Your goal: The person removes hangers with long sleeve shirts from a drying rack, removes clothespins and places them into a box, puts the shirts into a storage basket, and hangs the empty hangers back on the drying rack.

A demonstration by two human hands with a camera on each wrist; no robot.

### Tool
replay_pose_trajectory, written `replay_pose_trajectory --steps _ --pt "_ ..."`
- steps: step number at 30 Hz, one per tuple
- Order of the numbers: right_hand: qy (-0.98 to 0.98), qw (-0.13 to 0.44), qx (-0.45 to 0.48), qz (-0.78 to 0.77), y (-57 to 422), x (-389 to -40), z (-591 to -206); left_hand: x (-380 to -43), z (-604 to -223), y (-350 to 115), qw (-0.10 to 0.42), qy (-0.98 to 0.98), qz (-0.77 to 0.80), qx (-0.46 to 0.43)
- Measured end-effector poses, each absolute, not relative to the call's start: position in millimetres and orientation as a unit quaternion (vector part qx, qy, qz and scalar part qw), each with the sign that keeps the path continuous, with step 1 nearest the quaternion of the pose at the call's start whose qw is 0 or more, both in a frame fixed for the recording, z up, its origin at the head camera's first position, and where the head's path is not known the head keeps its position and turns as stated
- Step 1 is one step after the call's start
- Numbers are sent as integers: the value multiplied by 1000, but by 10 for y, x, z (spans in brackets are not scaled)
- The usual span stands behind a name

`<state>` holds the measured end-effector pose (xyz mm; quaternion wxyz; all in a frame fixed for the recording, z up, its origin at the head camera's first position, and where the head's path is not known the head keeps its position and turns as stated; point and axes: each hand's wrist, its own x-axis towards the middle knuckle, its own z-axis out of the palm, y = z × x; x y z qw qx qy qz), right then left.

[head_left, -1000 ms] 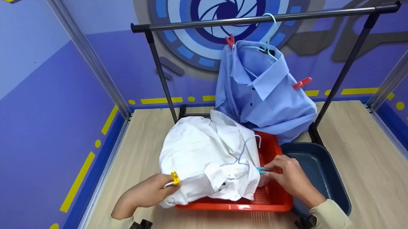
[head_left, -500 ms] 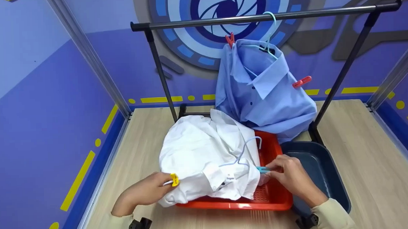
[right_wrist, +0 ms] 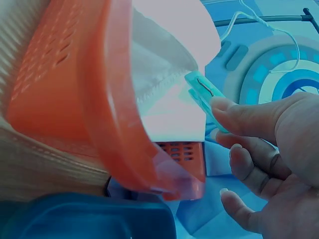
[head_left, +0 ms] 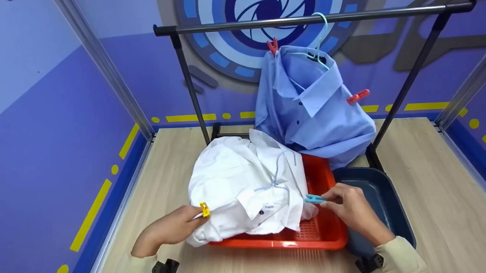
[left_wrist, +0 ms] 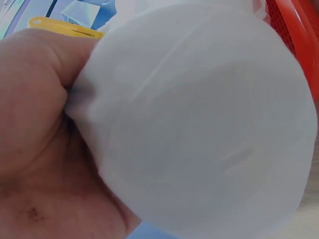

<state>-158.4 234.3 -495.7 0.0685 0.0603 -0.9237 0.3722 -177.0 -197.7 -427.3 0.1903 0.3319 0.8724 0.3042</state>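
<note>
A white shirt point(head_left: 228, 165) lies bunched over the red basket point(head_left: 271, 244), with a light-blue hanger point(head_left: 274, 184) at its collar. At the shirt's left shoulder my left hand point(head_left: 173, 226) pinches the fabric, right beside a yellow clothespin point(head_left: 204, 209). The left wrist view is mostly filled by the white fabric point(left_wrist: 199, 124) held under my thumb. My right hand point(head_left: 350, 207) pinches a teal clothespin point(head_left: 314, 198) between thumb and fingers. In the right wrist view the tip of that clothespin point(right_wrist: 203, 89) is right at the shirt's edge point(right_wrist: 174, 112).
Behind the basket, a blue shirt point(head_left: 319, 121) with red clothespins point(head_left: 358, 96) hangs from a black rack point(head_left: 239, 26) on a light-green hanger point(head_left: 322, 30). A dark blue tray point(head_left: 380, 192) stands right of the basket, partly under my right arm. Purple walls enclose the wooden table point(head_left: 167, 167).
The light-blue hanger's hook has tipped to the left and away. My right hand has drawn slightly right with the teal clothespin, which shows more now. The left hand has hardly moved.
</note>
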Motion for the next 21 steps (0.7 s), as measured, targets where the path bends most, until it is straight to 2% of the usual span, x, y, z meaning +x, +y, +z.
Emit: replay_pose_trajectory --steps 11,21 --pt "-932 105 46 345 2360 -1569 -5016 -1767 -4278 -1981 199 870 313 326" --pt "-931 117 9 347 2418 -1552 -5046 -1740 -4276 -1987 177 869 315 337"
